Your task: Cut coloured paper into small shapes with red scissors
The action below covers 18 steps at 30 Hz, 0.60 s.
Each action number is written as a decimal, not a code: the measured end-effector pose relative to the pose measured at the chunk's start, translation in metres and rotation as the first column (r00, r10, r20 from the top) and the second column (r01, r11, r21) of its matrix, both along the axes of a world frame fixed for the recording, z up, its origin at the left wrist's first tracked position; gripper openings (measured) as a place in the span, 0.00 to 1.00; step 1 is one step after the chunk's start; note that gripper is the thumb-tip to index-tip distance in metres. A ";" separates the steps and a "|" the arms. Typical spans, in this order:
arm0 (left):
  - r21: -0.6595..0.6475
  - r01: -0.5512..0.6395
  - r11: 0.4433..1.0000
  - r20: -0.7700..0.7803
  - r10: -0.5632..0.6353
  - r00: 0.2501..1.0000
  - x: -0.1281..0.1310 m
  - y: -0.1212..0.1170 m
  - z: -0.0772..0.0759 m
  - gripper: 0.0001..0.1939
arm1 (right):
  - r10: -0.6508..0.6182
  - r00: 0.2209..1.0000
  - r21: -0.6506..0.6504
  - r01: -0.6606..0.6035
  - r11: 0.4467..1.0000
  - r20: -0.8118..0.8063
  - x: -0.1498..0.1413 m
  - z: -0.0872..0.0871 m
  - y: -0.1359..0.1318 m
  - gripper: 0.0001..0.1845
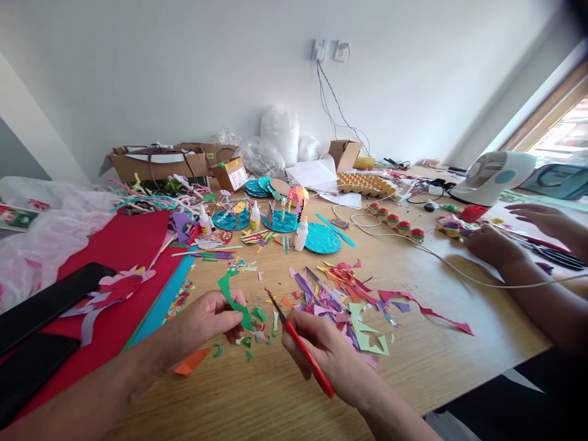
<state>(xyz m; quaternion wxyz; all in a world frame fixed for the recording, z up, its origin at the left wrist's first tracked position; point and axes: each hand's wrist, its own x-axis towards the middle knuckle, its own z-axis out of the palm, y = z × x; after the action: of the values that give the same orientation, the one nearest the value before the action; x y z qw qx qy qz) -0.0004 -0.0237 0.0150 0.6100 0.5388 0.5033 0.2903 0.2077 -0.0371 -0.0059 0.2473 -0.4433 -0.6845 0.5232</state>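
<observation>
Scraps [327, 299] across tabletop [220, 395], white wall [206, 73] behind, left fingers [231, 320] tight on green paper [226, 288], right fingers [303, 321] snug round red scissors [309, 358].

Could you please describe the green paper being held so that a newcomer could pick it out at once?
Start with the wooden table, then find the left hand above its near side. In its grasp is an irregular, curved strip of green paper. Unlike the smaller green scraps lying on the wood nearby, it is held up.
</observation>
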 end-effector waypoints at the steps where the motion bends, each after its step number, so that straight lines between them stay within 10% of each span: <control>1: -0.009 0.026 1.000 -0.028 -0.026 0.999 0.001 0.000 0.000 0.03 | -0.037 0.997 -0.015 0.036 0.999 -0.065 -0.001 -0.001 0.003 0.15; 11: 0.000 0.463 0.886 -0.314 -0.440 0.841 0.009 0.005 -0.010 0.06 | -0.060 0.953 -0.022 0.057 0.998 -0.298 -0.026 0.013 0.031 0.17; 18: 0.073 0.359 0.930 -0.127 -0.348 0.929 0.013 0.004 -0.011 0.07 | -0.177 0.926 0.026 0.196 0.980 -0.333 -0.029 0.008 0.031 0.14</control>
<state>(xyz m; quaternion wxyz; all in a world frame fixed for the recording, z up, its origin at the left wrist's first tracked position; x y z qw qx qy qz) 0.0126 -0.0195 0.0041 0.5967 0.6646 0.4170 0.1684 0.1789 -0.0059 0.0019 0.4196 -0.4054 -0.6033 0.5437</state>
